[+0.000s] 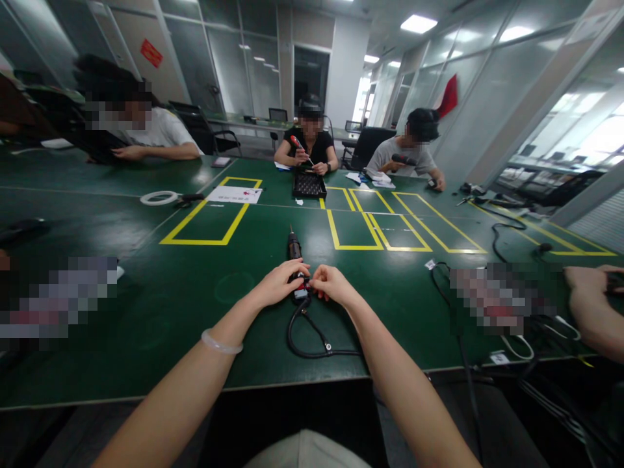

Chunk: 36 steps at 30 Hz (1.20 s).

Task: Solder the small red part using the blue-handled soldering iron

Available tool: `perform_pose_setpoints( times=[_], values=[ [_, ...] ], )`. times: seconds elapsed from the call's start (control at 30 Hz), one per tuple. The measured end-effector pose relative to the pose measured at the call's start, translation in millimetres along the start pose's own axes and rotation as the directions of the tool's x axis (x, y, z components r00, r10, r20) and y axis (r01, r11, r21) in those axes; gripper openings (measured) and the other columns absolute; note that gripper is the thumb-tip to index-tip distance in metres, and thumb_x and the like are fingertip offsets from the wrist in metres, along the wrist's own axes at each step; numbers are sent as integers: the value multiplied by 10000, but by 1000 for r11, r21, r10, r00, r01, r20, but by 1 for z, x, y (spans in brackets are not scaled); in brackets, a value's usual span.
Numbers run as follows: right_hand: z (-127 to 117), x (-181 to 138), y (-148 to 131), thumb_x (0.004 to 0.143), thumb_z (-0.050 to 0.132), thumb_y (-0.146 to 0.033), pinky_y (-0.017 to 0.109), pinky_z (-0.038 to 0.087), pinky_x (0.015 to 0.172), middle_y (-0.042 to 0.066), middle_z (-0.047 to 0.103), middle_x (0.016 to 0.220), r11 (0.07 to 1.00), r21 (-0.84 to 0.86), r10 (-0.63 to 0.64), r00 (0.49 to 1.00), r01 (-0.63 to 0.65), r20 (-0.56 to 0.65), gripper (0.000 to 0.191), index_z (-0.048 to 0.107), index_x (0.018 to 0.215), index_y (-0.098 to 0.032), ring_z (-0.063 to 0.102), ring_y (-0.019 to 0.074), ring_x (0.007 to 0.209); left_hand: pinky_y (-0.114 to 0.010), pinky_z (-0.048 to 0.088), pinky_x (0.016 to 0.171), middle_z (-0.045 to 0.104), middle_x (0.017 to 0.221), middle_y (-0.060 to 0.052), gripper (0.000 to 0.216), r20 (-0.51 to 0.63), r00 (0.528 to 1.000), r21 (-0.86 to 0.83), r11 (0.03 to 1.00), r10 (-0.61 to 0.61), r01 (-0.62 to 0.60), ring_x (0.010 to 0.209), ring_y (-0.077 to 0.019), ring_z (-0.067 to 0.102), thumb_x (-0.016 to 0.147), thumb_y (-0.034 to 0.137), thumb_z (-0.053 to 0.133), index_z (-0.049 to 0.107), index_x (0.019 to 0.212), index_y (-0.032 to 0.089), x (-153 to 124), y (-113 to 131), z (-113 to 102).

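Observation:
An electric screwdriver (294, 247) with a dark body lies on the green table (258, 351), its thin bit pointing away from me. At its near end are red and pale grey parts and a black cord (291, 338) that loops back toward me. My left hand (283, 281) is closed over the rear half of the screwdriver from the left, with its fingers across the top. At the tool's right side my right hand (331, 284) has thumb and fingers pinched together. Whatever its fingertips hold is too small to tell.
Yellow tape rectangles (358, 247) mark the table. Across it, a person (312, 140) holds a red-handled screwdriver (298, 144) over a black tray (310, 188). Other people sit left and right. A white paper (234, 194), a pale ring-shaped coil (158, 197) and loose cables (502, 240) lie about.

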State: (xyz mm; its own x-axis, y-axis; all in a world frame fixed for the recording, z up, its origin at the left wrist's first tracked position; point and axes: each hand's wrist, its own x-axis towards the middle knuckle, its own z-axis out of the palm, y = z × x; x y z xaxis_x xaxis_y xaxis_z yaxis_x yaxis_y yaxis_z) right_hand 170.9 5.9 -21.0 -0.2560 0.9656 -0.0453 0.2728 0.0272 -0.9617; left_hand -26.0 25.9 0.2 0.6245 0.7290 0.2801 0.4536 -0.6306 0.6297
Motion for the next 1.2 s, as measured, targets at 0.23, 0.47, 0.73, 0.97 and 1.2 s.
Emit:
perform_pose_setpoints(
  times=[0.23, 0.47, 0.73, 0.97, 1.2],
  values=[
    [1, -3, -3, 753, 654, -252, 173, 333, 461, -50, 546, 575, 976, -208, -84, 994, 68, -71, 162, 526, 693, -172, 489, 78, 498, -448, 325, 1108, 625, 1282, -66, 184, 9, 1000, -7, 1000, 4, -4, 1357, -255, 410, 862, 274, 511, 633, 991, 227, 0, -3, 2],
    [15, -10, -12, 782, 609, -165, 256, 435, 703, -8, 557, 803, 879, -439, -264, 956, 184, -127, 39, 577, 789, -186, 535, 134, 739, -407, 415, 1035, 650, 1217, -76, 311, -68, 992, -136, 986, -110, 100, 1198, -252, 561, 890, 344, 476, 615, 1127, 198, 2, 2, -3],
    [51, -22, -36, 823, 630, -376, 465, 337, 1085, 132, 306, 1504, 746, -634, -278, 960, 203, -19, 642, 401, 1400, -216, 278, 291, 1382, -356, 473, 956, 677, 1115, -81, 346, -341, 914, -308, 945, -220, 112, 1058, -207, 633, 933, 369, 434, 584, 1176, 174, 2, -2, -14],
    [69, -3, -52, 778, 606, -157, 520, 416, 1026, 123, 190, 1572, 628, -773, -103, 994, 91, 33, 693, 366, 1424, -230, 155, 340, 1443, -342, 491, 932, 672, 1133, -87, 315, -401, 893, -284, 955, -203, 89, 1038, -203, 643, 927, 351, 459, 613, 1131, 167, 1, -4, -15],
    [55, -4, -48, 773, 559, -124, 477, 449, 1015, 109, 195, 1579, 586, -805, -105, 994, 89, 34, 534, 511, 1302, -181, 208, 307, 1433, -350, 500, 916, 669, 1150, -79, 301, -420, 890, -193, 976, -178, 104, 1045, -205, 636, 930, 336, 448, 633, 1109, 182, 0, -7, -17]
  ],
)
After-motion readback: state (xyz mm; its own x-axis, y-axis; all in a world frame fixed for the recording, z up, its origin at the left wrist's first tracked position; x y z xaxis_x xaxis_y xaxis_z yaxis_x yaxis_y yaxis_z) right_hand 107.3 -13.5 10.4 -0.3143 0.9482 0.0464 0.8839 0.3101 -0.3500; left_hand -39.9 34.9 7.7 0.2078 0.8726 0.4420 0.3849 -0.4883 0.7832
